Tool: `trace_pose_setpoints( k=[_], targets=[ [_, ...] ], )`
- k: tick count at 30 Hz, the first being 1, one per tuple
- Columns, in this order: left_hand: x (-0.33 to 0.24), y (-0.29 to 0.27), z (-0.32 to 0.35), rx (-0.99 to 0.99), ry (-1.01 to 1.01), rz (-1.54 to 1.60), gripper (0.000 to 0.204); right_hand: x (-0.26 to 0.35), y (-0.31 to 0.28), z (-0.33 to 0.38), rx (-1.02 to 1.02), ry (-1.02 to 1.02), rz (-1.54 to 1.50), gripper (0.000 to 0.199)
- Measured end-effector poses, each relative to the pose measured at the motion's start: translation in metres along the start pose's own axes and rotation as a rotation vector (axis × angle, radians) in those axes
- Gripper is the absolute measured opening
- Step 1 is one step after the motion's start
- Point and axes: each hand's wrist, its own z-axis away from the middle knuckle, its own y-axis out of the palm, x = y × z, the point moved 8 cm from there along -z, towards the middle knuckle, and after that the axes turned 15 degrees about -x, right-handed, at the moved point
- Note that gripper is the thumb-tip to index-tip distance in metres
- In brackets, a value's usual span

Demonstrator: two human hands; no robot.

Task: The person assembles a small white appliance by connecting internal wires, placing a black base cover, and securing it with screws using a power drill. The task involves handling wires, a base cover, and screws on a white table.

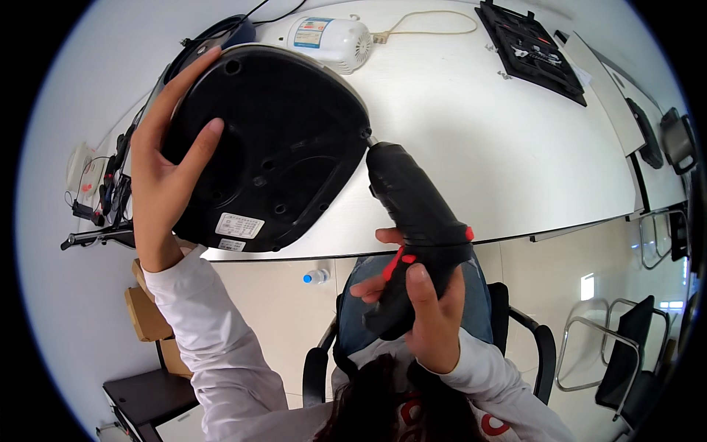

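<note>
A large black plastic base (309, 125), rounded and fitted with white labels, is held up over the left part of the white table. My left hand (166, 162) grips its left edge, the thumb lying across the black face and the fingers round the rim. In my right hand (434, 302) is a black cordless screwdriver (420, 191) with red accents, the fingers wrapped round its handle near the red trigger. The tool points up and to the left. Its bit meets a hole at the right corner of the base; whether a screw sits there is too small to tell.
On the white table (501, 162) lie a white motor unit (331, 40) with a cord and an open black tool case (534, 51). Small metal pieces lie near the case. Cables and gear crowd the left edge. Below are a capped bottle (316, 277) and a chair (626, 361).
</note>
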Motion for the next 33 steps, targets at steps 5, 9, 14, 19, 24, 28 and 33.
trace_pose_setpoints(
  k=[5, 9, 14, 19, 24, 28, 33],
  targets=[
    [0.001, 0.002, -0.002, -0.015, 0.065, -0.045, 0.053, -0.016, -0.007, -0.001, 0.006, -0.015, -0.061, 0.045],
    [0.007, -0.002, 0.005, -0.009, -0.126, -0.027, 0.053, -0.015, 0.0, 0.001, 0.012, -0.034, -0.1, 0.046],
    [0.011, -0.004, 0.004, -0.031, -0.068, -0.048, 0.053, -0.016, -0.001, 0.002, 0.009, -0.052, -0.06, 0.048],
    [0.013, -0.005, 0.005, -0.047, -0.096, -0.02, 0.053, -0.014, 0.002, 0.005, -0.011, -0.096, 0.011, 0.049],
    [0.011, -0.009, 0.004, -0.049, -0.071, -0.045, 0.053, -0.01, 0.001, 0.004, 0.028, -0.032, -0.009, 0.048],
    [0.014, -0.006, 0.006, -0.052, -0.074, -0.022, 0.055, -0.004, -0.004, 0.002, 0.028, -0.031, 0.006, 0.048],
    [0.014, -0.007, 0.004, -0.039, -0.076, -0.01, 0.055, -0.003, -0.003, 0.005, 0.024, -0.028, -0.019, 0.047]
  ],
)
